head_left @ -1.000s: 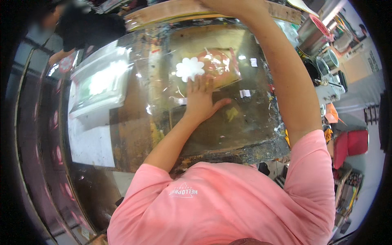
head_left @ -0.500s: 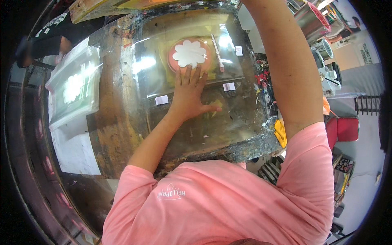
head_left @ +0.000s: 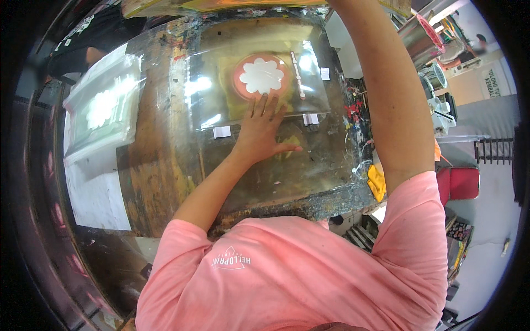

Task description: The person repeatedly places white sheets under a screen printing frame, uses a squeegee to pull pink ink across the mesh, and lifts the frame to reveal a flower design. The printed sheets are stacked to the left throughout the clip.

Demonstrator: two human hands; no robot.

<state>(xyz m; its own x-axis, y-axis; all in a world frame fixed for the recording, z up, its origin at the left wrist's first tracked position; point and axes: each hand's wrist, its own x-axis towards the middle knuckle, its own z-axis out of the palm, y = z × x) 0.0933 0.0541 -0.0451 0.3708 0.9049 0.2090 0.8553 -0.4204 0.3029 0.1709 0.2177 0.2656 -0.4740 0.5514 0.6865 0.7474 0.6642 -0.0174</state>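
Observation:
My left hand [head_left: 260, 131] lies flat with its fingers spread on a clear plastic sheet [head_left: 221, 71]. Just beyond its fingertips is a white scalloped flower shape [head_left: 261, 76] on a salmon-pink disc [head_left: 236, 83]. A thin white and pink strip [head_left: 298, 75] of print runs to the right of the disc. Small white tabs [head_left: 222, 132] sit along the sheet's near and right edges. My right arm reaches up past the top edge of the picture, so the right hand is out of sight.
A yellow-tinted frame [head_left: 221, 6] spans the top edge. To the left, a stack of clear plastic pieces [head_left: 105, 110] rests on white paper [head_left: 99, 198]. A yellow cloth [head_left: 376, 182] hangs at the paint-stained table's right edge. Cans [head_left: 419, 41] and a red chair [head_left: 464, 183] stand further right.
My left hand has drawn back slightly toward me, so its fingertips now lie at the disc's near edge. The frame at the top shows a little differently as the view has shifted.

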